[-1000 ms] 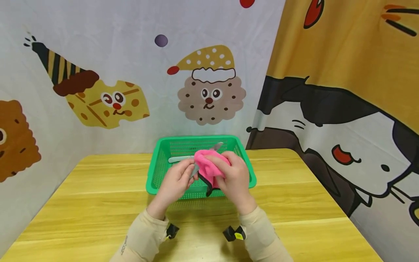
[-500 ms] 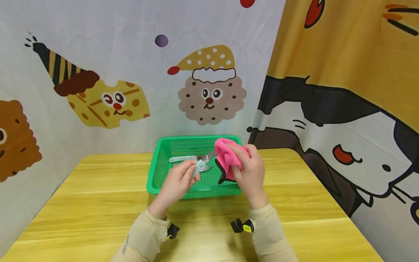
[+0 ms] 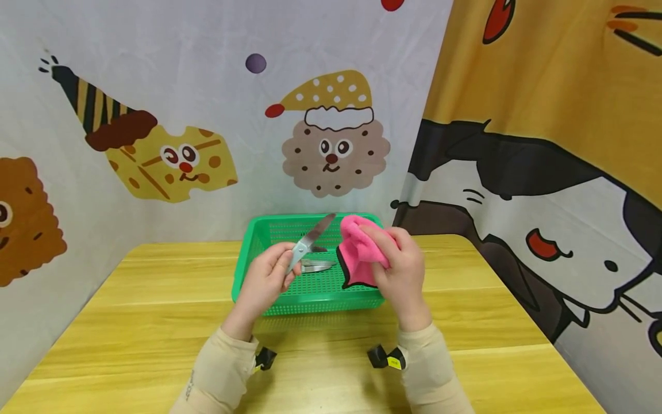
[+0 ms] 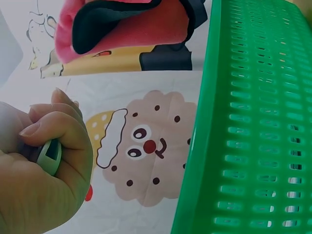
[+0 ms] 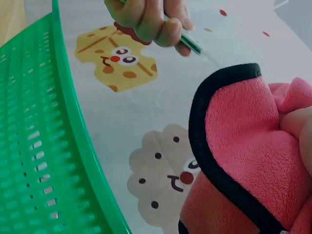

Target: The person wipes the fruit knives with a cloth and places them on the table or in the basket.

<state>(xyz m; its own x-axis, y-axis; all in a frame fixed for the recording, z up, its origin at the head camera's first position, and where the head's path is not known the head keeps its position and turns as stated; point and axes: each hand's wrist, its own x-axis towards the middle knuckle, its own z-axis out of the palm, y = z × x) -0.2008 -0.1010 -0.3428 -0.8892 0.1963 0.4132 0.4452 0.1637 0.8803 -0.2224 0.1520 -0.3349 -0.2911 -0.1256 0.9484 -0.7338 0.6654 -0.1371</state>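
Observation:
My left hand [image 3: 265, 277] grips the pale handle of a folding knife [image 3: 319, 227], whose blade stands out and points up and to the right over the basket. In the left wrist view the handle's end [image 4: 50, 156] shows inside the curled fingers. My right hand [image 3: 405, 267] holds a bunched pink cloth [image 3: 359, 250] with black edging, to the right of the blade and apart from it. Beneath both hands is a green plastic basket [image 3: 320, 301]. More knives [image 3: 316, 267] with light handles lie inside it, partly covered by my left hand.
The basket sits at the back of a wooden table [image 3: 455, 322], close to a printed curtain [image 3: 207, 86]. A second, yellow and white curtain [image 3: 496, 172] hangs along the right side. Small black devices [image 3: 266, 358] are strapped at both wrists.
The cloth, once wrapped over the blade, has come away to the right with my right hand. My left hand has drawn the knife slightly left, baring its blade.

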